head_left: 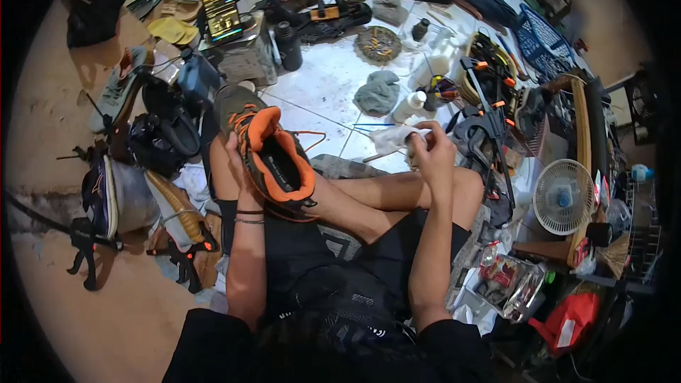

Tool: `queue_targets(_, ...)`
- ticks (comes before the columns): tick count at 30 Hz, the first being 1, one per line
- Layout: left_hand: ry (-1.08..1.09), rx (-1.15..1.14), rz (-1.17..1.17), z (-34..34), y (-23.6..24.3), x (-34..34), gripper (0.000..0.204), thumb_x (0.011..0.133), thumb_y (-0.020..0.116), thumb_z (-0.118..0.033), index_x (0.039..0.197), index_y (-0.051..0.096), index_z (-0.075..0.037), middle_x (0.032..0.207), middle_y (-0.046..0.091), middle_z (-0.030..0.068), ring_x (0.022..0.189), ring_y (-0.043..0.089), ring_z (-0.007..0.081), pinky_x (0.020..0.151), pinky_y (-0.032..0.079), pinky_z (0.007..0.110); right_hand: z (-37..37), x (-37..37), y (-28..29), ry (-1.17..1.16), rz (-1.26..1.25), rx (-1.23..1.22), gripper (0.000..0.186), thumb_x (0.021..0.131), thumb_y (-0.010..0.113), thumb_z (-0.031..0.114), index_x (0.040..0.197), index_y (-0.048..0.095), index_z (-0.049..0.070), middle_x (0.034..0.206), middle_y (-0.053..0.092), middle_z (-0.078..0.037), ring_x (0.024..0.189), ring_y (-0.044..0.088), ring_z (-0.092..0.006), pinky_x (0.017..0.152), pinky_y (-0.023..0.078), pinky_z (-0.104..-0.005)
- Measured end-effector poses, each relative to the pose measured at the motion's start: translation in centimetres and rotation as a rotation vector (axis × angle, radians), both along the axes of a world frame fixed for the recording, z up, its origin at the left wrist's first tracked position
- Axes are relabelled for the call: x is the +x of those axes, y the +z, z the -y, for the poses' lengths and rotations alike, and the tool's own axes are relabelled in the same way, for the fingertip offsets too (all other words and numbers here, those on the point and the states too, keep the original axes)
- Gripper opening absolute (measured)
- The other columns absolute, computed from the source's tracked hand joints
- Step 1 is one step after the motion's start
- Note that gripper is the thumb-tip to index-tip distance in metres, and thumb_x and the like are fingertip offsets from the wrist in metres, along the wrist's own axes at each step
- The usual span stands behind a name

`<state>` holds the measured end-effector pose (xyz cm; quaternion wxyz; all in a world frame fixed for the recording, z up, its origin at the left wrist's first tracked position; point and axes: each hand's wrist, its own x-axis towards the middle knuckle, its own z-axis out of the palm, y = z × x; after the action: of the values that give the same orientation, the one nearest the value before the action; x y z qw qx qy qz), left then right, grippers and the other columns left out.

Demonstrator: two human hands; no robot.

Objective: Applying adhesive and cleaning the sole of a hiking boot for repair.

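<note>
A dark trail shoe [267, 128] with a bright orange lining and orange laces is tilted over my left thigh, its opening facing me and its toe pointing away. My left hand [237, 163] grips it along its left side; some fingers are hidden behind the shoe. To the right, above my right shin, my right hand [434, 147] is closed in a pinch on a crumpled white cloth [391, 140]. The cloth hangs toward the floor near a thin blue stick and a white bottle [410, 107].
A grey rag [377, 93] lies on the white tiled floor ahead, with a dark bottle [288, 46] left of it. Clamps and other shoes crowd the left. Rightward stand a black clamp [489, 110], a blue basket [543, 41] and a fan [564, 197]. Another person sits at the far side.
</note>
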<state>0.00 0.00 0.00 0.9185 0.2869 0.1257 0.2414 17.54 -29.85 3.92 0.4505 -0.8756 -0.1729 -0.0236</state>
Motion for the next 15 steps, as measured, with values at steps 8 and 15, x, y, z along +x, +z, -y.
queue_targets(8, 0.088, 0.171, -0.1, 0.5, 1.0, -0.9, 0.059, 0.096, 0.045, -0.051, 0.126, 0.054, -0.001, 0.114, 0.063, 0.0131, 0.1, 0.065, 0.0243, 0.088, 0.056, 0.038, 4.4, 9.1, -7.4, -0.182, 0.256, -0.29, 0.021, 0.081, 0.066, 0.011, 0.098, 0.064, -0.001, 0.074, 0.066, -0.022, 0.071, 0.066, -0.0386, 0.066, 0.05, -0.0463)
queue_targets(15, 0.119, -0.101, -0.23, 2.1, -0.2, 0.9, 0.048, 0.093, 0.054, -0.044, 0.121, 0.058, -0.006, 0.107, 0.066, 0.0074, 0.094, 0.066, 0.0193, 0.084, 0.056, 0.033, 9.2, 11.6, -11.8, -0.223, 0.166, -0.318, 0.026, 0.076, 0.07, 0.011, 0.099, 0.067, 0.002, 0.081, 0.069, -0.02, 0.076, 0.068, -0.0359, 0.07, 0.052, -0.0425)
